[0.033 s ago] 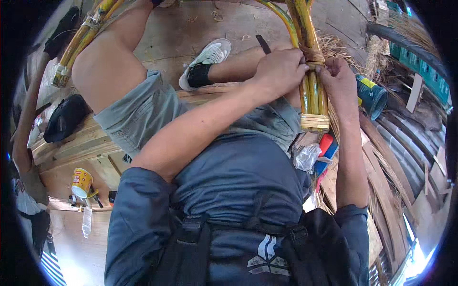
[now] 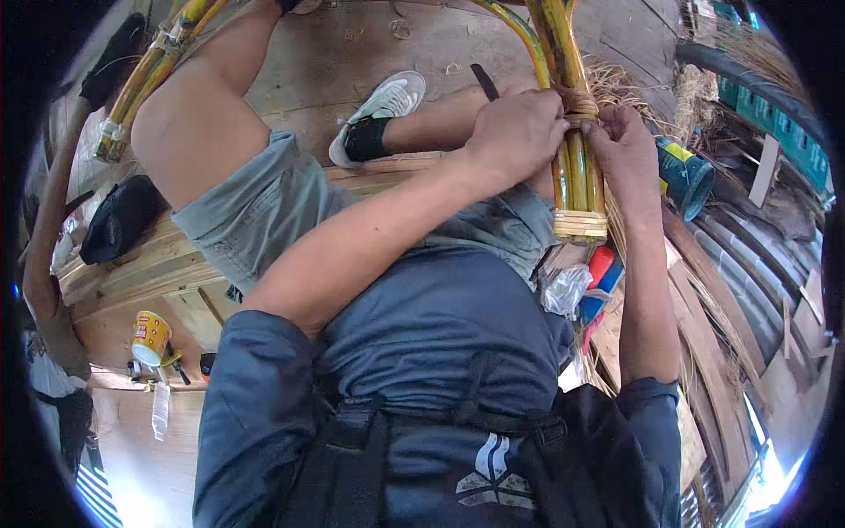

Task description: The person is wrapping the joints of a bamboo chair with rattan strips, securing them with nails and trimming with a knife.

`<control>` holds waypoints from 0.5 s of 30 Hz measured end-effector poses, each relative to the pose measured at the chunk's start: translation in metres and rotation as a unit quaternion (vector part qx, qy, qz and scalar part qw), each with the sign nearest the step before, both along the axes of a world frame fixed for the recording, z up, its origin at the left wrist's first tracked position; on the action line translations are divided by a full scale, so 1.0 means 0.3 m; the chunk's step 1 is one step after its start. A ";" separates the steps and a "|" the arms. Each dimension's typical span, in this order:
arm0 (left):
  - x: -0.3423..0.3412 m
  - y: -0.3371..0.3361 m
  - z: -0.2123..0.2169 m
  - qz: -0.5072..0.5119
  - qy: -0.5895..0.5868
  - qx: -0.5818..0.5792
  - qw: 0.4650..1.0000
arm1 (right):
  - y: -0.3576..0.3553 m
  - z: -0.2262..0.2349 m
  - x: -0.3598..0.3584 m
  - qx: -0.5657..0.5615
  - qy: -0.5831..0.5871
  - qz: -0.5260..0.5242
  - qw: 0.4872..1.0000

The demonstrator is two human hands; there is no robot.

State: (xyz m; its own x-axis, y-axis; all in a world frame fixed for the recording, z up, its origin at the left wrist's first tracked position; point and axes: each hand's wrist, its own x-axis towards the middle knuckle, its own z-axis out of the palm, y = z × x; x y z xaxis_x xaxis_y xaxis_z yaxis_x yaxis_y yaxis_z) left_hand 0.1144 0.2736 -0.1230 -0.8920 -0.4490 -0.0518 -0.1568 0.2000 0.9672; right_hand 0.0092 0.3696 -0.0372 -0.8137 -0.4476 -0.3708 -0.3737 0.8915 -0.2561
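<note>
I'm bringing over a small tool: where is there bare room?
Wooden floor beyond the white shoe looks open, save thin shavings; so does the pale wood below the yellow cup, left of the left sleeve. Crowded: beside the right hand and forearm, with a dark green container, crumpled plastic and wood strips.

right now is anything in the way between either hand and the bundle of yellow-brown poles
Nothing visible is: the left hand and right hand are at the binding around the bundle, one on each side.
</note>
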 end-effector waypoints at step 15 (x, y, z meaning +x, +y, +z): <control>-0.050 -0.038 0.006 0.005 0.123 -0.372 0.920 | 0.007 0.013 0.013 -0.089 -0.055 -0.038 0.994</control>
